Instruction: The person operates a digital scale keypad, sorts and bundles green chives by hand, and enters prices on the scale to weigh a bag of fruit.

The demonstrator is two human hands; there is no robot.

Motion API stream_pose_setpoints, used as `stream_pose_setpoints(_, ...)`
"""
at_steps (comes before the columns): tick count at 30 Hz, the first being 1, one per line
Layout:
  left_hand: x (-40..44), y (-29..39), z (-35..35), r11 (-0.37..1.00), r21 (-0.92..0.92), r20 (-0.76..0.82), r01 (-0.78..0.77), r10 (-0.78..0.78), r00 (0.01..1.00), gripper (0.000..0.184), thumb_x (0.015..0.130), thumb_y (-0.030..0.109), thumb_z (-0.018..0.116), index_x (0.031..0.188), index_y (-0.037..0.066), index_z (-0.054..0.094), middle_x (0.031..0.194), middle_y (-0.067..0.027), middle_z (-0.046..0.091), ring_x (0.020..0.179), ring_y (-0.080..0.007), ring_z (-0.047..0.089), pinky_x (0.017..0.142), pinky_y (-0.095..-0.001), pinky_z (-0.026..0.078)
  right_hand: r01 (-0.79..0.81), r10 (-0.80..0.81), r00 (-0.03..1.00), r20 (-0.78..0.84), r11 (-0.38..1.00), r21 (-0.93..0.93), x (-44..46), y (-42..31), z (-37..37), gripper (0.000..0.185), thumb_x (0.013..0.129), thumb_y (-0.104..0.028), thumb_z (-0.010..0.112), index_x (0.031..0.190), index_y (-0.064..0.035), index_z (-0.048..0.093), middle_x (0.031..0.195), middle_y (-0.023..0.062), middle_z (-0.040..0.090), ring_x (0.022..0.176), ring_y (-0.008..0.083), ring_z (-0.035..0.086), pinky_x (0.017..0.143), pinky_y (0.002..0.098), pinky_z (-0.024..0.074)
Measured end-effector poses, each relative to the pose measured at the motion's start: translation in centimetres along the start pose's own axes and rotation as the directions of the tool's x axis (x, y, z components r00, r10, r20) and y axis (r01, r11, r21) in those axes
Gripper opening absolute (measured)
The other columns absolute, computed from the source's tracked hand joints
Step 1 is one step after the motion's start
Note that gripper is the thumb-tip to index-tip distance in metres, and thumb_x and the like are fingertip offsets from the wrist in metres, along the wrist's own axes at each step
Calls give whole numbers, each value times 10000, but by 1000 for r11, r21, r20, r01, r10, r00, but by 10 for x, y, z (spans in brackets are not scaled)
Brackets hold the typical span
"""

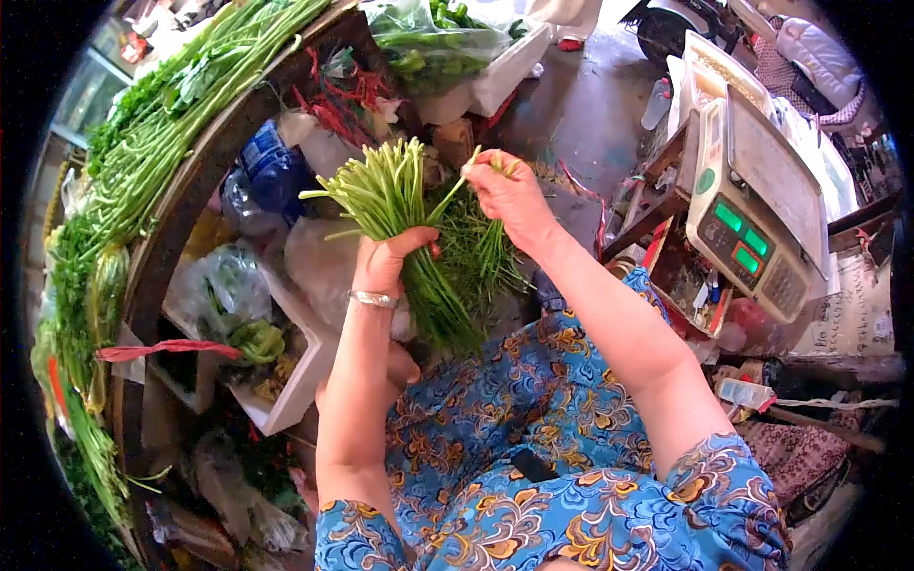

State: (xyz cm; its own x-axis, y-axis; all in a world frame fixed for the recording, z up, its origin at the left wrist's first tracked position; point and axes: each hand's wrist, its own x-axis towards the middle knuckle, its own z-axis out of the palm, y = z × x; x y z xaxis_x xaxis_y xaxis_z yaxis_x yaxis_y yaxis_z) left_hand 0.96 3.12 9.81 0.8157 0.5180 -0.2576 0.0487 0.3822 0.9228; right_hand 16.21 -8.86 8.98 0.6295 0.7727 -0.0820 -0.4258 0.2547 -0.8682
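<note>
My left hand (pixel 393 253) is wrapped round a thick bunch of thin-stemmed greens (pixel 381 190). The pale cut ends fan out above the fist, and the fine darker leaves hang below it over my lap. Just to the right, my right hand (pixel 512 200) is closed in a pinch on a few of the same green stems (pixel 460 190), one of which slants down toward the bunch. Beneath the right hand lies a looser heap of feathery greens (pixel 481 243). A bracelet (pixel 372 299) circles my left wrist.
A curved shelf (pixel 157 224) on the left bears long-stemmed greens (pixel 195 119). A digital scale (pixel 757 205) stands at the right. White foam boxes (pixel 286 390), plastic bags (pixel 228 285), a blue-labelled bottle pack (pixel 271 162) and red ties (pixel 347 105) crowd the floor.
</note>
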Motion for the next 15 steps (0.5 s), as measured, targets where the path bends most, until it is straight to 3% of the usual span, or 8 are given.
stream_pose_setpoints(3, -3, 3, -3, 993, 93, 12, -68, 67, 998, 232, 695, 7, 672, 916, -36, 620, 766, -104, 642, 610, -197, 607, 582, -308, 501, 85, -70, 983, -167, 993, 85, 8, -5, -13, 112, 842, -134, 655, 776, -139, 565, 611, -67, 464, 460, 16, 365, 384, 176, 266)
stream_pose_setpoints(5, -11, 11, 4, 980, 140, -155, -142, 163, 974, 191, 691, 26, 683, 872, -26, 648, 756, -86, 652, 626, -178, 609, 579, -299, 488, 135, -114, 977, -181, 985, 105, 10, -12, -23, 140, 837, -132, 657, 753, -142, 545, 611, -58, 468, 456, 22, 367, 384, 178, 264)
stream_pose_setpoints(6, -2, 0, -17, 955, 264, -59, -135, 155, 986, 124, 688, 41, 687, 800, -11, 670, 777, -73, 663, 645, -159, 612, 584, -290, 482, 150, -115, 962, -247, 980, 129, 13, -16, -28, 152, 834, -131, 656, 743, -145, 536, 613, -55, 471, 455, 24, 368, 384, 179, 263)
stream_pose_setpoints(9, -8, -3, -28, 920, 360, -73, -155, 193, 978, 55, 712, 44, 673, 749, 5, 685, 769, -64, 667, 657, -149, 617, 589, -281, 477, 214, -153, 938, -311, 962, 172, 17, -31, -48, 142, 829, -132, 649, 760, -147, 526, 623, -39, 485, 450, 36, 373, 384, 178, 260)
stream_pose_setpoints(10, -10, -1, -28, 875, 408, -45, -259, 303, 952, 50, 741, 36, 654, 757, 14, 696, 737, -56, 668, 664, -142, 623, 603, -272, 481, 221, -149, 928, -342, 958, 182, 17, -36, -51, 122, 832, -134, 642, 789, -141, 528, 637, -27, 500, 457, 40, 384, 382, 178, 259)
stream_pose_setpoints(11, -8, 0, -34, 956, 264, -142, -131, 173, 975, 65, 741, 39, 650, 754, 0, 699, 765, -65, 680, 678, -149, 634, 622, -274, 493, 229, -144, 917, -372, 954, 194, 16, -41, -53, 106, 836, -137, 635, 819, -134, 531, 651, -15, 515, 463, 44, 396, 380, 178, 257)
stream_pose_setpoints(15, -5, 3, -51, 937, 347, -250, -33, 127, 960, 198, 720, 13, 648, 911, -38, 652, 893, -113, 683, 718, -214, 654, 635, -328, 531, 254, -209, 925, -316, 961, 109, 10, -48, -52, 96, 864, -174, 604, 866, -116, 526, 710, 9, 562, 498, 46, 438, 388, 171, 263)
